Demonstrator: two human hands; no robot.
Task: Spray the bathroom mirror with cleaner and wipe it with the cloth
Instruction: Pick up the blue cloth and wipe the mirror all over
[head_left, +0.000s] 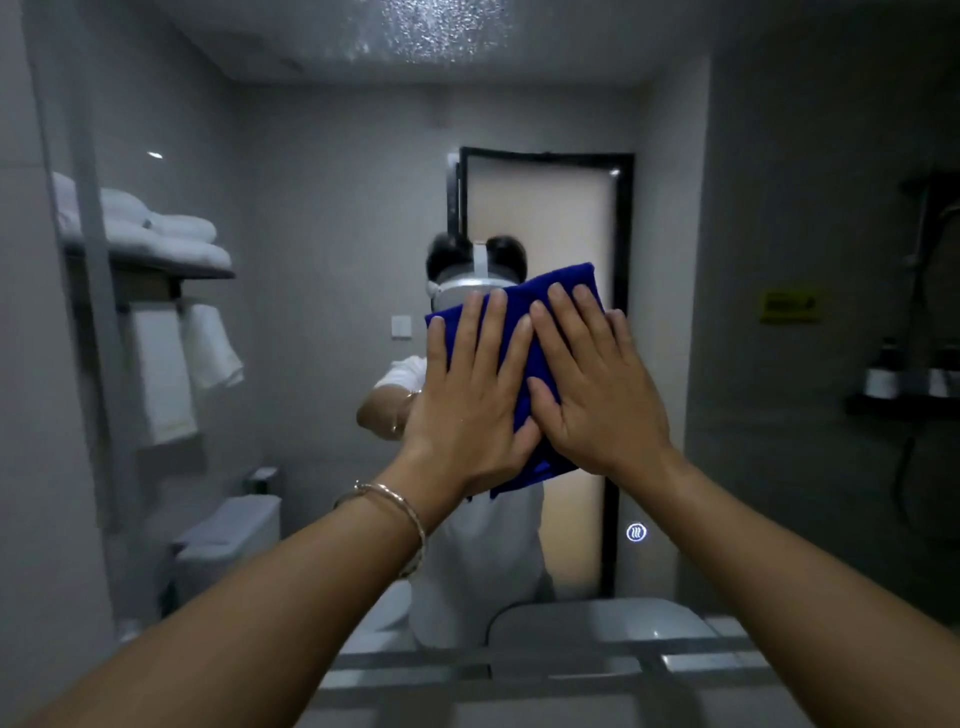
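Observation:
The bathroom mirror (322, 218) fills most of the head view. A folded blue cloth (563, 283) lies flat against the glass at the centre. My left hand (467, 395) presses on the cloth's left half with straight, spread fingers. My right hand (597, 384) presses on its right half the same way, its thumb beside my left hand. A patch of spray droplets (441, 26) speckles the mirror near its top edge. No spray bottle is in view.
The mirror reflects a person in white, a shelf of folded white towels (156, 234), a toilet (228, 540) and a frosted door (550, 218). A lit touch button (636, 532) glows low on the glass. The counter edge (519, 670) and a white basin (597, 621) lie below.

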